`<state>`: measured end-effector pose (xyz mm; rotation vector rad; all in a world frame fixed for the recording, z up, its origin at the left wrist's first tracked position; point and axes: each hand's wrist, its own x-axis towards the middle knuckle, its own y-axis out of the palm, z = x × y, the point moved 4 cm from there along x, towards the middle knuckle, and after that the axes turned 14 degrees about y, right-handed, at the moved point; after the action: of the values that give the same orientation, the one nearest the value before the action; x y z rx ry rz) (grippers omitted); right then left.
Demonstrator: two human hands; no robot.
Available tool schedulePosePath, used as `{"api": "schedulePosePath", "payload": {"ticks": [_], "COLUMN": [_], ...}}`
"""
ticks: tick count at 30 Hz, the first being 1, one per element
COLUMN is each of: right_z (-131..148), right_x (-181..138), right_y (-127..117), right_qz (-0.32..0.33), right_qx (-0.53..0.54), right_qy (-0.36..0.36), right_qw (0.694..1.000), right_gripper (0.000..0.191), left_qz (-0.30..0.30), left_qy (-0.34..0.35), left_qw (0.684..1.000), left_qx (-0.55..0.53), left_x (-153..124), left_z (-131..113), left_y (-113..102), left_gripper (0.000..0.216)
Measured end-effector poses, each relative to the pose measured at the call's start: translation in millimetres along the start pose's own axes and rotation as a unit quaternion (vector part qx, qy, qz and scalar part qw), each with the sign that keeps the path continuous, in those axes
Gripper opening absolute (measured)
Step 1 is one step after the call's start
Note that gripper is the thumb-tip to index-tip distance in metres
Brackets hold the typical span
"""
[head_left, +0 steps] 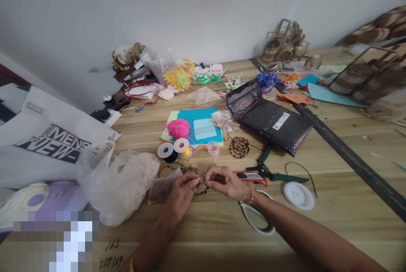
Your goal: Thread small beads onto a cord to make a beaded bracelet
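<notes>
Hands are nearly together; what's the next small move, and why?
Probably ease the thread through the yellow bead: the left hand seems to pinch it, the right hand grips the thread close by, and strung beads show just below.

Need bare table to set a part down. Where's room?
Bare wood: between the forearms, left of the scissors; and on the near side of the white disc, across to the black strip. Crowded: beyond the left hand, with the black spool and pink yarn; around the right hand, with box cutter, green-handled tool and coiled beads.
</notes>
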<state>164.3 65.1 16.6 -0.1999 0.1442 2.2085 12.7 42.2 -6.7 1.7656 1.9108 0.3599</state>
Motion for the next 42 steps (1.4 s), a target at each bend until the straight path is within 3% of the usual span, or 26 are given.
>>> {"api": "schedulePosePath", "payload": {"ticks": [42], "right_z": [0.8], "right_x": [1.2], "right_y": [-1.8], "right_qz": [-0.024], "right_qx": [0.004], "right_qy": [-0.022], "right_qw": [0.999], "right_gripper": [0.029], "left_qz": [0.001], "left_qy": [0.015], "left_qw": [1.000], "left_qx": [0.016], "left_x": [-1.1], "left_z": [-1.4], "left_y": [3.2], "left_gripper": [0.018]}}
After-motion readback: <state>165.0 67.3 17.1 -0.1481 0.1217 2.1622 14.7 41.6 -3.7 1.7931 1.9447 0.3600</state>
